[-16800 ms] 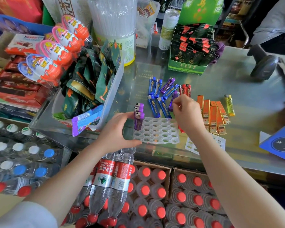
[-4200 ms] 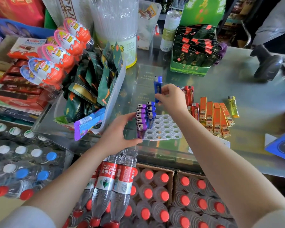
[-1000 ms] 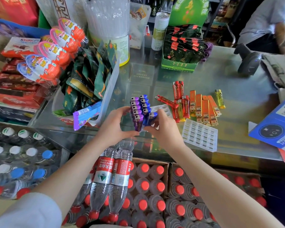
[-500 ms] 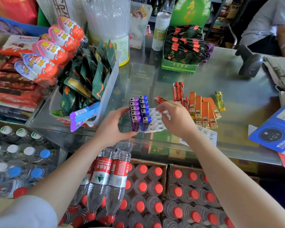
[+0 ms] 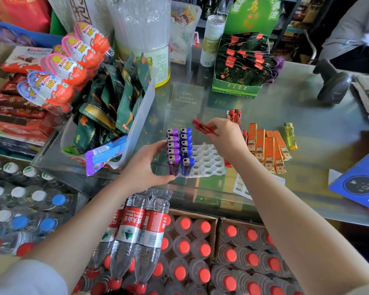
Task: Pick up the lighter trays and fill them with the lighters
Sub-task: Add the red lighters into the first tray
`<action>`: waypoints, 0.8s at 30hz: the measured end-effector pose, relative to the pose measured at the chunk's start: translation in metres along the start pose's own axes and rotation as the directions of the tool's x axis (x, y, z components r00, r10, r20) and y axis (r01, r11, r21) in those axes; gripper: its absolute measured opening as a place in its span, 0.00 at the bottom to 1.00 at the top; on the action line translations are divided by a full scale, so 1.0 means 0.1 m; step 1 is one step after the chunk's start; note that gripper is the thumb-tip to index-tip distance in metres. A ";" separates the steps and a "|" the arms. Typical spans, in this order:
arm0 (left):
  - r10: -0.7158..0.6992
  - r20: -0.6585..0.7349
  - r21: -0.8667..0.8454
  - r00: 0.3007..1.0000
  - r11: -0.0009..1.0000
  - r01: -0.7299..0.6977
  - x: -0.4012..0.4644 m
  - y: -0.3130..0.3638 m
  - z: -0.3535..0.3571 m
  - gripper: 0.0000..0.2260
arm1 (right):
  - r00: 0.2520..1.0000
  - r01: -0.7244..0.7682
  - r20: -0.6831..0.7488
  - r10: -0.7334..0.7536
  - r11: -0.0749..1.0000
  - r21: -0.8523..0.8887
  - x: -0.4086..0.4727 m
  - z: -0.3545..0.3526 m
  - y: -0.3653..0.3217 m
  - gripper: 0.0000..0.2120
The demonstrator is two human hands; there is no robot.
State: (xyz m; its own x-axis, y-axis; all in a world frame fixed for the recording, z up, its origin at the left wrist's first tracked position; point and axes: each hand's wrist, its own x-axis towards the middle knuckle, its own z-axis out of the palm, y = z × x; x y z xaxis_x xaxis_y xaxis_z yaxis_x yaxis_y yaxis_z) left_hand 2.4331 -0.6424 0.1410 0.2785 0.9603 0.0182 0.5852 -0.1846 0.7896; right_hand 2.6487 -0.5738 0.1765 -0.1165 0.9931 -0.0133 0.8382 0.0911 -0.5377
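On the glass bench [image 5: 307, 107], the white lighter tray [image 5: 209, 160] stood with five purple lighters [image 5: 173, 150] and five blue lighters [image 5: 186, 149] upright in two columns. The left hand [image 5: 145, 167] gripped the tray's left edge. The right hand [image 5: 228, 137] pinched one red lighter [image 5: 202, 127] above the tray.

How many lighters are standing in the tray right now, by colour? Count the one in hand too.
Purple lighters: 5
Blue lighters: 5
Red lighter, held in the right hand, not yet in the tray: 1
Total: 11
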 end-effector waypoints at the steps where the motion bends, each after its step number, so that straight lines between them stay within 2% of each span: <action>1: -0.008 -0.005 -0.002 1.000 1.000 0.008 0.00 -0.01 0.00 0.32 | 1.000 0.014 -0.006 -0.014 0.995 0.097 -0.04 -0.01 -0.02 0.09; 5: -0.016 -0.019 0.014 1.000 1.000 0.016 -0.02 0.01 0.01 0.33 | 1.000 0.000 0.012 -0.005 0.907 0.420 -0.22 0.04 -0.05 0.07; 9: -0.008 -0.026 0.033 1.000 0.999 0.009 -0.02 -0.01 0.02 0.33 | 0.999 -0.022 0.050 -0.004 0.859 0.512 -0.30 0.13 -0.01 0.07; 12: -0.027 -0.020 0.030 0.999 0.999 0.027 -0.02 -0.03 0.02 0.33 | 0.998 0.001 0.054 -0.029 0.891 0.454 -0.32 0.15 -0.02 0.08; 20: -0.026 -0.023 0.015 0.999 1.000 0.027 -0.04 0.02 0.02 0.33 | 0.987 0.160 -0.018 -0.159 0.974 0.159 -0.27 0.18 -0.06 0.10; 24: -0.016 -0.030 0.007 0.999 1.000 0.016 -0.04 0.00 0.02 0.33 | 0.984 0.173 0.045 -0.175 0.984 0.028 -0.26 0.10 0.04 0.10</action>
State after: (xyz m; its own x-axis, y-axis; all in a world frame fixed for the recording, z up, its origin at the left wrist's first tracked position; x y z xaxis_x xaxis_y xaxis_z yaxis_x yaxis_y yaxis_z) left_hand 2.4340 -0.6466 0.1396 0.2463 0.9689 0.0236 0.5951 -0.1704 0.7854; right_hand 2.6501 -0.6001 0.1663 -0.2850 0.9576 0.0428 0.7900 0.2599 -0.5553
